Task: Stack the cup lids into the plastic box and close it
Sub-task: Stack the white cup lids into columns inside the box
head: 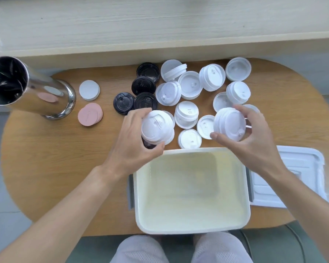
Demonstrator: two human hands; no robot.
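Both hands hold lid stacks just beyond the open box.
Left hand [135, 141] grips a white plastic cup-lid stack [157, 127]; right hand [254, 137] grips another white lid stack [229, 123]; empty white plastic box [190, 227] lies directly toward the person.

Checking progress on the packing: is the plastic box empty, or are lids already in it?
Empty. The plastic box shows only its bare pale bottom; its cover lies off beside it.

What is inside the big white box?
Nothing yet. The plastic box shows only its bare pale bottom. The far corners are partly covered by the left hand and right hand, each holding white lids above the table.
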